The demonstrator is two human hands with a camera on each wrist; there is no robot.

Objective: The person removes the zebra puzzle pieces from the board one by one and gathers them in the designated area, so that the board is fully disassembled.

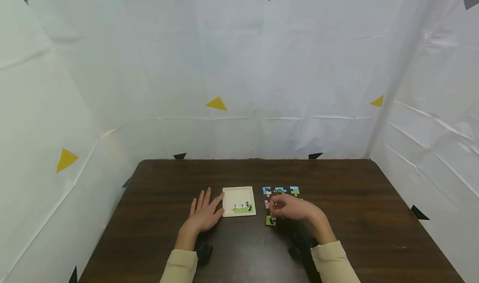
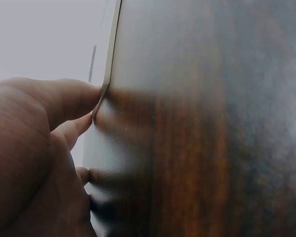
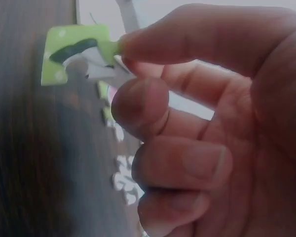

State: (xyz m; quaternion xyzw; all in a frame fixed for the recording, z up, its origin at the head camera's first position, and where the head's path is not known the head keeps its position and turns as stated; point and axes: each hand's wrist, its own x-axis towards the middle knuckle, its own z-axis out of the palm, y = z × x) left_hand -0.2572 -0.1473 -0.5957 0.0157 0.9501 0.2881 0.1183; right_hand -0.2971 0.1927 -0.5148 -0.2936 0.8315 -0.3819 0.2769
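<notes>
A square, pale wooden puzzle tray (image 1: 230,196) lies on the table, with fitted pieces showing a striped animal on green along its lower edge. My left hand (image 1: 203,217) rests flat at the tray's left side. Its thumb and index finger touch the edge, as the left wrist view shows with the thumb (image 2: 76,98). Right of the tray, my right hand (image 1: 293,208) pinches a green jigsaw piece (image 3: 54,69) with black and white parts between thumb and index finger. Loose jigsaw pieces (image 1: 295,190) lie just beyond this hand, some partly hidden by it.
The dark wooden table (image 1: 168,179) stands against white sheeting (image 1: 239,66) with yellow and dark triangles on three sides. Black devices sit under both wrists, one of them a dark wrist unit (image 1: 204,254) by the left sleeve.
</notes>
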